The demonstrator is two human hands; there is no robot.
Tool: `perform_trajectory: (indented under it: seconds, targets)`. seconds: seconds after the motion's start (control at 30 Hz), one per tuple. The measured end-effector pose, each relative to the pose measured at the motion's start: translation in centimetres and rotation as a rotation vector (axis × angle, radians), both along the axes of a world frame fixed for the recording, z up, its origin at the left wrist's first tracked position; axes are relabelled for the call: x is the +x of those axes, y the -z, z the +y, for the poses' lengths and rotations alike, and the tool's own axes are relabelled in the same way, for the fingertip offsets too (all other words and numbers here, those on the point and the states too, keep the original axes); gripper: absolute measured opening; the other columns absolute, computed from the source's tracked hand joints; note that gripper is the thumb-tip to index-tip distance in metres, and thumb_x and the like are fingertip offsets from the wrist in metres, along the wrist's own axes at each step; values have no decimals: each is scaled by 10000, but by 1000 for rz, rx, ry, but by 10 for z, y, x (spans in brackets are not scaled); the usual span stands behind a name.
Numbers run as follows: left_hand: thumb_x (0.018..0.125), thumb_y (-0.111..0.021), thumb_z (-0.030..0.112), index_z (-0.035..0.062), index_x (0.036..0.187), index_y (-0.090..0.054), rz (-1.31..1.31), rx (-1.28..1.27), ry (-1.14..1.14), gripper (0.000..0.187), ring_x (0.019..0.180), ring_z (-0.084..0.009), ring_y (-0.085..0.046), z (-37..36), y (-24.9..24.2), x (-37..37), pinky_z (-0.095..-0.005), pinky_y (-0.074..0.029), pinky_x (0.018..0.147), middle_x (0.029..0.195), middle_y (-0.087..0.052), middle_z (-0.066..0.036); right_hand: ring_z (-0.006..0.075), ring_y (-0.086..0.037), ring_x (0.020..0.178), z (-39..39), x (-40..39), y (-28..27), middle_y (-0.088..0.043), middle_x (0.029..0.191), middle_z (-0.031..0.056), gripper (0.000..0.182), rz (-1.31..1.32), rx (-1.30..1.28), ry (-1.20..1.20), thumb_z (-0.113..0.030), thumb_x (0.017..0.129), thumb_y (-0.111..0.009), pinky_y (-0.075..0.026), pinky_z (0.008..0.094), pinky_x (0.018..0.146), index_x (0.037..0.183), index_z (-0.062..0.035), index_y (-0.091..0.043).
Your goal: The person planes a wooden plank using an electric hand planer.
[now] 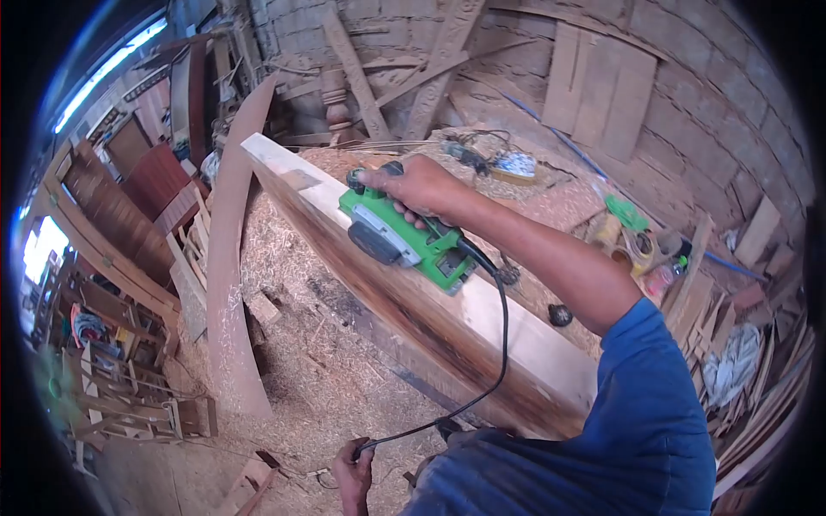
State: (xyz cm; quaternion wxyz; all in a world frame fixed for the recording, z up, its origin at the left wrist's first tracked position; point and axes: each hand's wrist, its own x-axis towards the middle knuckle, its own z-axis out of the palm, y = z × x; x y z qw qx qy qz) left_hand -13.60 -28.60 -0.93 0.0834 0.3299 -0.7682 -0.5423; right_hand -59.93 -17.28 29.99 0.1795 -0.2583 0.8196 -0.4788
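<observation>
Both hands grip: right hand (422, 185) the central planer (406, 243), best pressed flat; left hand (351, 473), bottom, the cord (505, 331), clear.

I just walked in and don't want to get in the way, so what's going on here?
A person has their right hand on a green power planer, which sits on the pale upper face of a long timber. Their left hand holds the black cord off to the side. Wood shavings cover much of the ground. I can't tell whether the planer is running.
</observation>
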Motion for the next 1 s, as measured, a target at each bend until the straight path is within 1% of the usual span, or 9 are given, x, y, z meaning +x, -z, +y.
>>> perform_trajectory:
  seconds: [0.03,0.23,0.4,0.57,0.67,0.77,0.87,0.9,1.0]
  targets:
    - [955,-775,176,-49,1166,-797,0,-7,-8,310,920,-228,-792,-7,-6,-12,-351,-610,851,1006,-822,-175,113,-563,441,-15,-11,-1,-592,595,18,663,-1,3,-5,-628,980,-777,-456,287,409,711,-40,-629]
    - [940,-806,241,-7,1145,-818,-40,-1,-93,322,912,-268,-802,-47,19,-53,-373,-610,838,983,-819,-185,114,-547,431,-99,-73,2,-576,592,14,653,22,-10,-51,-622,994,-764,-451,302,403,757,-23,-658]
    - [931,-833,309,37,1120,-833,-71,-1,-28,332,905,-293,-805,-84,30,-99,-399,-610,818,967,-811,-188,118,-559,448,-153,-101,-8,-575,604,10,636,1,29,-42,-628,998,-755,-453,303,404,789,-34,-670]
    - [919,-846,358,96,1126,-842,-67,-21,57,334,894,-319,-803,-149,35,-160,-412,-611,795,934,-800,-186,132,-570,457,-238,-155,5,-577,609,23,655,12,-19,-53,-636,989,-762,-460,309,406,758,-36,-636]
    - [913,-848,376,94,1134,-837,-21,-77,87,358,887,-318,-801,-202,65,-190,-413,-609,786,919,-797,-185,133,-570,459,-288,-184,11,-579,612,23,649,11,-38,-30,-631,991,-761,-464,316,407,766,-35,-636]
    - [910,-846,385,93,1139,-834,-55,-106,138,372,881,-331,-799,-253,34,-226,-423,-607,776,917,-796,-188,132,-570,460,-336,-209,7,-579,610,20,635,22,-74,-56,-625,994,-760,-465,321,408,785,-37,-639]
    - [941,-811,242,31,1128,-827,-91,-176,138,283,867,-231,-804,-297,-4,-256,-361,-604,780,941,-823,-164,134,-572,455,-389,-242,13,-576,599,25,647,29,-68,-47,-634,988,-761,-468,327,412,767,-41,-625]
    - [938,-813,284,41,1123,-831,-30,-162,121,306,860,-258,-807,-314,1,-261,-367,-604,779,931,-820,-163,135,-571,451,-405,-250,11,-577,596,28,655,35,-60,-36,-636,987,-760,-471,327,415,753,-41,-621]
    - [920,-834,398,97,1125,-835,-27,-142,53,365,865,-356,-789,-348,4,-269,-450,-596,764,902,-792,-192,144,-565,437,-453,-272,7,-581,583,41,680,54,-72,-31,-642,986,-757,-482,330,424,709,-38,-612]
